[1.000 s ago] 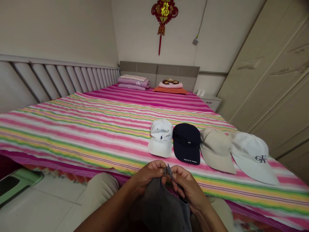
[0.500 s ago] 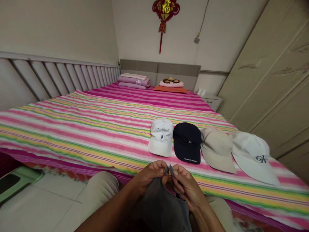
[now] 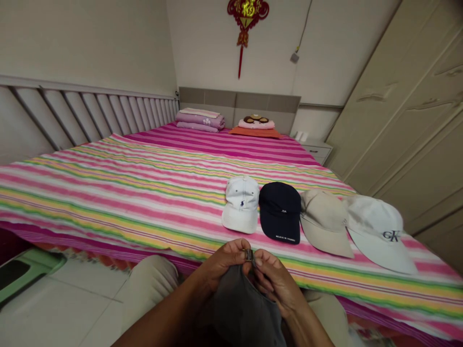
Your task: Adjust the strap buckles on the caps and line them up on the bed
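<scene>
Low in front of me, a dark grey cap (image 3: pixel 244 306) hangs from both my hands, its back strap uppermost. My left hand (image 3: pixel 227 260) pinches the strap end with the metal buckle (image 3: pixel 249 255). Closed on the strap's other end, my right hand (image 3: pixel 275 274) has its fingertips close beside the buckle. Its fingers partly hide the strap. On the bed beyond lie a white cap (image 3: pixel 241 205) with a small dark logo, a navy cap (image 3: pixel 280 212), a beige cap (image 3: pixel 325 221) and a large white cap (image 3: pixel 379 233) with letters, in a row.
A striped sheet covers the bed (image 3: pixel 144 188). Folded purple bedding (image 3: pixel 200 120) and a pink and orange pile (image 3: pixel 256 127) lie by the headboard. A slatted rail (image 3: pixel 90 113) runs along the left. A green stool (image 3: pixel 32 272) stands lower left, a wardrobe (image 3: pixel 405 130) right.
My right hand has moved slightly left, bringing the strap end up to the buckle. The strap tip that stuck up between my hands no longer shows there. The caps on the bed stay put.
</scene>
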The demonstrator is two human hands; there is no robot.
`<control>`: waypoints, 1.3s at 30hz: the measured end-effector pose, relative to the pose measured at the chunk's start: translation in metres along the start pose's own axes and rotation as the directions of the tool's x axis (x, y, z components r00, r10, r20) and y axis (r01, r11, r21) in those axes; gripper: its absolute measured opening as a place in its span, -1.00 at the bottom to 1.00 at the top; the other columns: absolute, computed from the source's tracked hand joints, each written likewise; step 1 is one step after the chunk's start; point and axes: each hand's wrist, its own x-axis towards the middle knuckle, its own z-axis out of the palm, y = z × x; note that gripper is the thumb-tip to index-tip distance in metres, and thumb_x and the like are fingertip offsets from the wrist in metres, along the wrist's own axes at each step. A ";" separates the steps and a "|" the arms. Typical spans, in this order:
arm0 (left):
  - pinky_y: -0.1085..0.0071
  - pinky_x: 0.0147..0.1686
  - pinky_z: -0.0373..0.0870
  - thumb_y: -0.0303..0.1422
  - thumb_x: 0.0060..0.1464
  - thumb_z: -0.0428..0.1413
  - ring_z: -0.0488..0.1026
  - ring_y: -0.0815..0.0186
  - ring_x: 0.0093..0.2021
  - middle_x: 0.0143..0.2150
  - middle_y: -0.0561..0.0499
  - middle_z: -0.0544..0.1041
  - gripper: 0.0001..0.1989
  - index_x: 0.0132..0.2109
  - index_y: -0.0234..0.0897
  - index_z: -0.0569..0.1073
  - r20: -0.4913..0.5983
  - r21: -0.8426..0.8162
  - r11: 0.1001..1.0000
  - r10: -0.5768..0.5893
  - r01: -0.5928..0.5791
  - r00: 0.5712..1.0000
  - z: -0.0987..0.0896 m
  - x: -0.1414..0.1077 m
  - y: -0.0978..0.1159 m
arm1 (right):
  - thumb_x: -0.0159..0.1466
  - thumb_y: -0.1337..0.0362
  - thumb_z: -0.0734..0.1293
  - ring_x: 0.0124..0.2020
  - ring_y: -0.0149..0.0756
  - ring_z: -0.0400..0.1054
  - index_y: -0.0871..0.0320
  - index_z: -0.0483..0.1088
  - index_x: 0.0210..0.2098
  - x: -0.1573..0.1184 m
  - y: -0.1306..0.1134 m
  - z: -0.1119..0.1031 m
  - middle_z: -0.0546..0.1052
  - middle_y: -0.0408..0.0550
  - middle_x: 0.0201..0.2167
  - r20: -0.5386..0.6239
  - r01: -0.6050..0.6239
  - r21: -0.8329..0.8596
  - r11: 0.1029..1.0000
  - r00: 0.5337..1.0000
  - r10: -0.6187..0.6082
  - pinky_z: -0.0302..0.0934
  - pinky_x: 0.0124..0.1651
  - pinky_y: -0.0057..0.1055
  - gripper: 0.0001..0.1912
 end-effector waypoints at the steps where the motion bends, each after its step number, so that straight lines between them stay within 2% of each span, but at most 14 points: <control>1: 0.66 -0.69 0.13 -0.40 -0.18 0.22 0.28 0.52 -0.70 -0.66 0.06 0.43 -0.77 -0.37 -0.37 0.33 0.002 0.000 1.000 -0.005 0.005 1.000 -0.001 0.000 0.000 | 0.11 0.21 0.33 -0.82 -0.67 -0.27 0.20 0.24 -0.50 0.000 0.000 -0.001 0.19 -0.35 -0.82 0.004 -0.005 -0.004 1.000 1.000 0.005 -0.39 -0.76 -0.61 -0.79; 10: 0.64 -0.66 0.15 -0.39 -0.18 0.22 0.29 0.50 -0.69 -0.65 0.06 0.43 -0.77 -0.37 -0.36 0.32 0.000 0.025 0.999 -0.027 0.027 1.000 -0.003 0.001 -0.001 | 0.07 0.18 0.36 -0.81 -0.67 -0.24 0.20 0.24 -0.54 0.000 -0.003 0.004 0.25 -0.30 -0.80 -0.007 0.006 -0.013 1.000 1.000 -0.006 -0.36 -0.73 -0.62 -0.75; 14: 0.58 -0.57 0.24 -0.37 -0.17 0.21 0.36 0.45 -0.62 -0.62 0.03 0.45 -0.77 -0.37 -0.37 0.33 -0.011 0.081 0.996 -0.041 0.041 0.999 -0.003 -0.001 0.000 | 0.05 0.15 0.36 -0.80 -0.67 -0.20 0.21 0.27 -0.56 -0.002 -0.005 0.010 0.43 -0.14 -0.68 -0.023 0.029 -0.049 0.998 0.999 -0.031 -0.33 -0.72 -0.60 -0.73; 18: 0.62 -0.65 0.20 -0.36 -0.19 0.22 0.33 0.48 -0.67 -0.63 0.03 0.45 -0.75 -0.37 -0.37 0.33 -0.006 0.089 0.995 -0.038 0.039 0.999 -0.006 -0.002 0.001 | 0.04 0.15 0.35 -0.76 -0.63 -0.11 0.25 0.36 -0.55 -0.004 -0.008 0.010 0.47 -0.05 -0.63 -0.054 0.043 -0.089 0.995 0.997 -0.048 -0.21 -0.68 -0.59 -0.74; 22: 0.64 -0.74 0.12 -0.35 -0.22 0.24 0.27 0.50 -0.74 -0.65 0.06 0.45 -0.74 -0.39 -0.35 0.33 0.016 0.059 0.998 -0.032 0.031 0.999 -0.013 -0.002 0.000 | -0.05 0.26 0.40 -0.67 -0.53 0.09 0.26 0.42 -0.39 -0.008 -0.011 0.008 0.44 -0.09 -0.62 -0.093 0.040 -0.119 0.992 0.994 -0.051 -0.02 -0.57 -0.56 -0.76; 26: 0.63 -0.73 0.12 -0.37 -0.21 0.23 0.29 0.48 -0.72 -0.64 0.04 0.46 -0.76 -0.39 -0.36 0.34 0.032 0.057 0.997 -0.063 0.061 0.998 -0.014 -0.002 -0.002 | -0.04 0.28 0.42 -0.68 -0.54 0.12 0.19 0.33 -0.46 -0.007 -0.011 0.009 0.39 -0.19 -0.65 -0.081 0.077 -0.114 0.990 0.993 -0.086 -0.05 -0.58 -0.59 -0.80; 31: 0.54 -0.52 0.26 -0.37 -0.23 0.24 0.43 0.35 -0.52 -0.61 -0.02 0.47 -0.76 -0.39 -0.39 0.36 0.042 0.123 0.991 -0.059 0.054 0.997 -0.012 -0.003 -0.004 | -0.06 0.27 0.44 -0.67 -0.52 0.16 0.18 0.23 -0.51 -0.005 -0.009 0.012 0.31 -0.26 -0.69 -0.118 0.117 -0.140 0.983 0.984 -0.134 -0.04 -0.58 -0.58 -0.73; 36: 0.59 -0.67 0.15 -0.35 -0.20 0.22 0.29 0.46 -0.69 -0.62 0.03 0.45 -0.77 -0.38 -0.36 0.36 0.024 0.090 0.994 -0.059 0.057 0.998 -0.018 -0.006 -0.003 | -0.03 0.24 0.42 -0.69 -0.55 0.11 0.18 0.23 -0.51 -0.008 -0.010 0.013 0.32 -0.25 -0.68 -0.142 0.122 -0.188 0.975 0.979 -0.150 -0.08 -0.59 -0.59 -0.74; 39: 0.57 -0.64 0.18 -0.34 -0.21 0.23 0.32 0.45 -0.67 -0.61 0.03 0.45 -0.72 -0.32 -0.37 0.40 0.010 0.092 0.993 -0.069 0.068 0.998 -0.020 -0.006 -0.005 | -0.03 0.20 0.42 -0.70 -0.55 0.10 0.18 0.23 -0.49 -0.008 -0.010 0.013 0.34 -0.23 -0.66 -0.142 0.096 -0.219 0.971 0.981 -0.129 -0.10 -0.60 -0.58 -0.72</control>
